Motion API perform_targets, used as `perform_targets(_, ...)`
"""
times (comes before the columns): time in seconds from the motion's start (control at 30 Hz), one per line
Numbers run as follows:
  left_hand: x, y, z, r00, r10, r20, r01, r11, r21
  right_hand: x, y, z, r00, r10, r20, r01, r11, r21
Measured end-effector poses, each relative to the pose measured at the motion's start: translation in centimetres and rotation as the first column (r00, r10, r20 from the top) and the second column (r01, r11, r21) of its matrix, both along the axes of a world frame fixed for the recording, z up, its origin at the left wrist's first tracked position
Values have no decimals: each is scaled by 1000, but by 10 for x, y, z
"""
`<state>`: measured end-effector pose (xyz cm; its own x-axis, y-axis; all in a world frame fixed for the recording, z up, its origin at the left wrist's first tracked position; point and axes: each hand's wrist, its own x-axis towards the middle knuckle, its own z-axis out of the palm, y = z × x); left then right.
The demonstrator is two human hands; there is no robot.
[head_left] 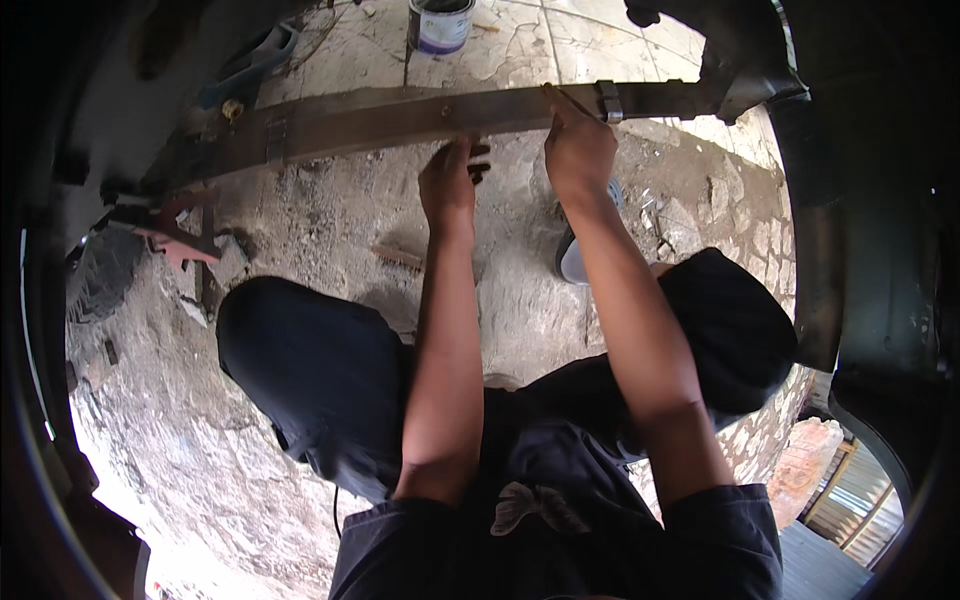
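A long, dark, flat steel bar, which looks like a leaf spring, crosses in front of me with metal clips around it. My left hand is just below its lower edge, fingers apart and partly bent, with nothing visible in them. Against the bar, left of the right-hand clip, is my right hand. One finger stretches up onto the bar's face while the others curl in. Whatever they may hold is hidden.
Beyond the bar stands a paint can on pale tiles. A reddish metal stand sits at left near stone chunks. Dark vehicle parts frame both sides. Rough, dusty ground lies below, with a brush-like piece on it.
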<state>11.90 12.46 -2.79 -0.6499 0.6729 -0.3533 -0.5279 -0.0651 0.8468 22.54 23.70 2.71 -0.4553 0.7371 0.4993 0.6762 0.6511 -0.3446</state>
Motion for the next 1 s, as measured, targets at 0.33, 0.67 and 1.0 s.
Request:
perform_targets(0.33, 13, 20, -50, 975, 191, -109, -197, 980, -42, 7, 15, -34, 842, 80, 533, 113, 941, -320)
perform_targets(0.67, 13, 2, -59, 997, 61, 46, -58, 995, -77, 36, 34, -30, 900, -5, 436, 144, 948, -285)
perform_targets(1.0, 6, -14, -75, 979, 204, -18, -203, 954, -223, 24, 33, 1, 831, 14, 556, 267, 867, -420)
